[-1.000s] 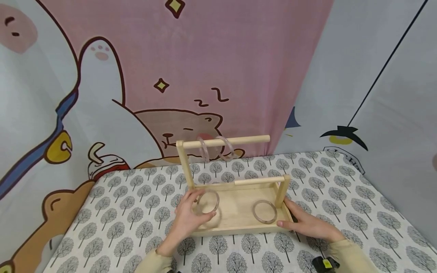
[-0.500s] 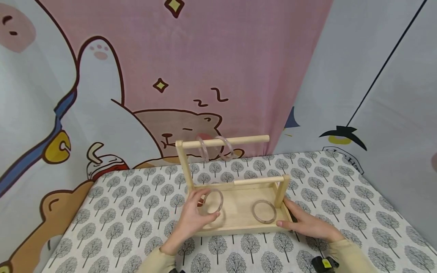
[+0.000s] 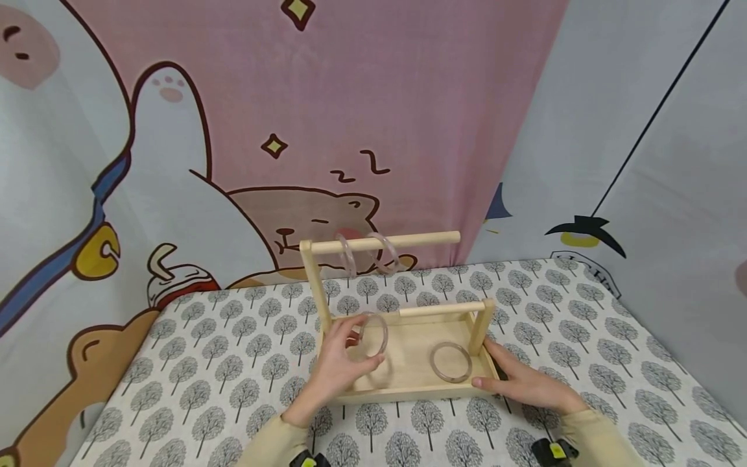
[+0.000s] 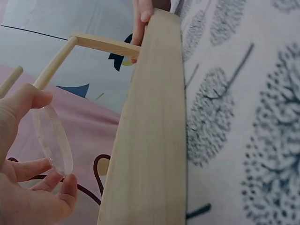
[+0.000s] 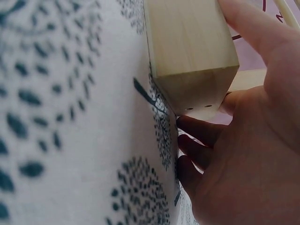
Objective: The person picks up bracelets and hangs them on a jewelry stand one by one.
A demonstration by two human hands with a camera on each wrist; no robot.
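My left hand (image 3: 337, 368) pinches a translucent pinkish bangle (image 3: 385, 338) by its edge, raised over the left part of a wooden stand's tray (image 3: 408, 392). In the left wrist view the thumb and fingertips hold this bangle (image 4: 67, 149) at opposite edges. Another bangle (image 3: 433, 364) lies flat in the tray's right end. Two more bangles, one (image 3: 349, 261) left of the other (image 3: 388, 246), hang on the stand's upper bar (image 3: 428, 239). My right hand (image 3: 525, 384) grips the tray's front right corner, thumb on the front rim, fingers along the end wall (image 5: 199, 91).
A lower bar (image 3: 438, 309) runs left from a short post (image 3: 482, 327) and ends free. The tall post (image 3: 316, 282) stands at the left. A tree-print cloth (image 3: 268, 389) covers the table. A printed cartoon curtain (image 3: 373, 97) hangs behind.
My left hand has lifted the bangle slightly and moved it to the right, away from the tray's left end. The right hand stays on the tray's corner.
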